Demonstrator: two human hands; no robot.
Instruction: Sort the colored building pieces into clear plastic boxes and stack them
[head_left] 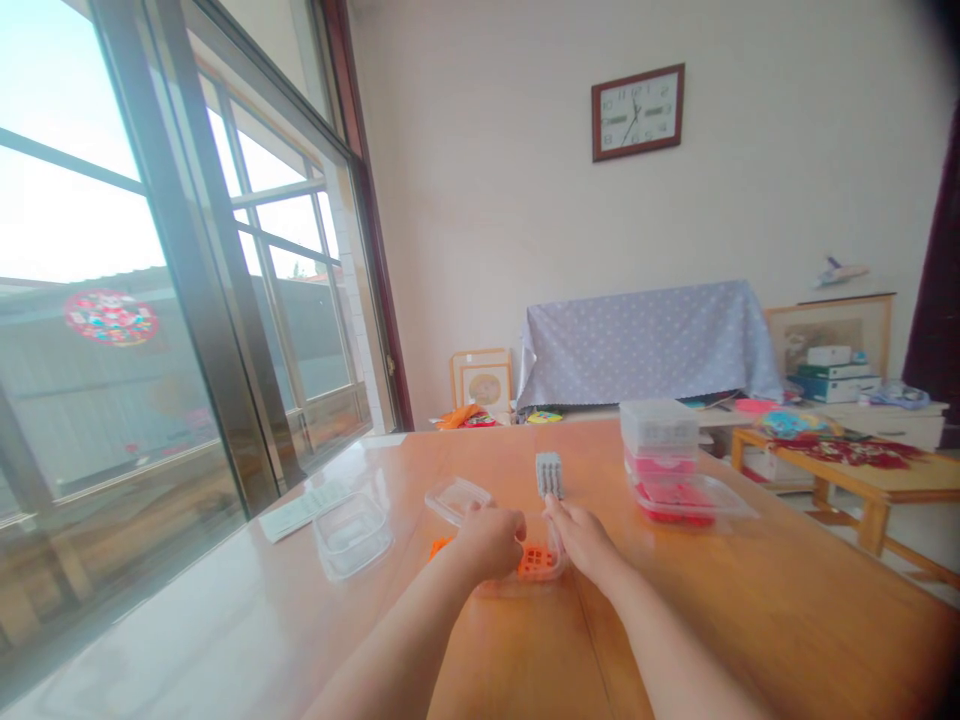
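Note:
A clear plastic container (pixel 501 588) holding orange lattice pieces (pixel 537 562) sits on the table in front of me. Over its left part is my left hand (pixel 491 540), fingers curled down and closed; whatever they pinch is hidden behind the hand. My right hand (pixel 581 538) closes on the container's right side, its fingertips at the rim. Just beyond those fingertips stands a grey ribbed block (pixel 549 474). More orange pieces (pixel 441 547) show left of my left wrist, partly covered by it. A clear lid (pixel 457 498) lies behind my left hand.
Another clear container (pixel 352 535) stands at the left, beside a pale printed sheet (pixel 300 510). Stacked boxes (pixel 660 440) rise at the right, above a clear container with red pieces (pixel 675 498). The wooden table (pixel 750 610) ends near a window (pixel 300 300) on the left.

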